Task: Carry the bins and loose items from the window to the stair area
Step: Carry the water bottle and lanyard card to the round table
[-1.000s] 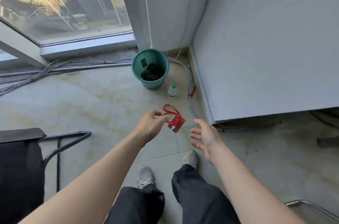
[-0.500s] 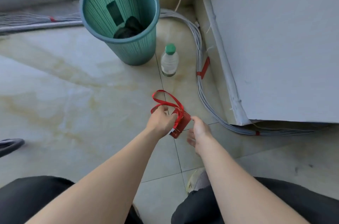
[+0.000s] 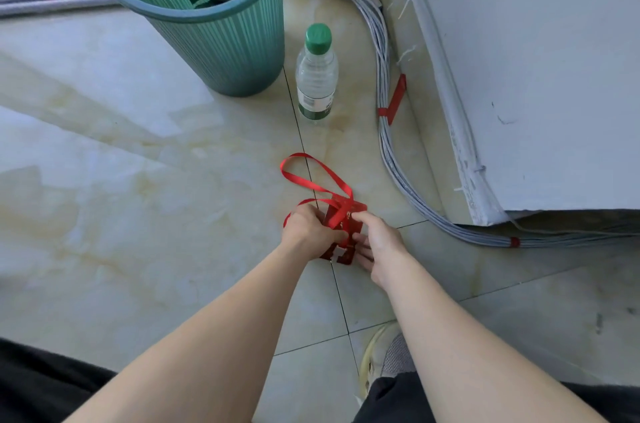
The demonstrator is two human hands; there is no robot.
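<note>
Near the green bin [image 3: 228, 52], the red lanyard [image 3: 341, 211] is pinched by the left hand [image 3: 308, 232] and right hand [image 3: 379, 242]; a lift is called for next.

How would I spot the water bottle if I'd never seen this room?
Find the big teal ribbed bin on the floor. Right of its base, before the grey cable bundle, stands the bottle: clear, upright, with a green cap.

Pale marble floor [image 3: 138, 187], grey wall [image 3: 540, 76]
</note>
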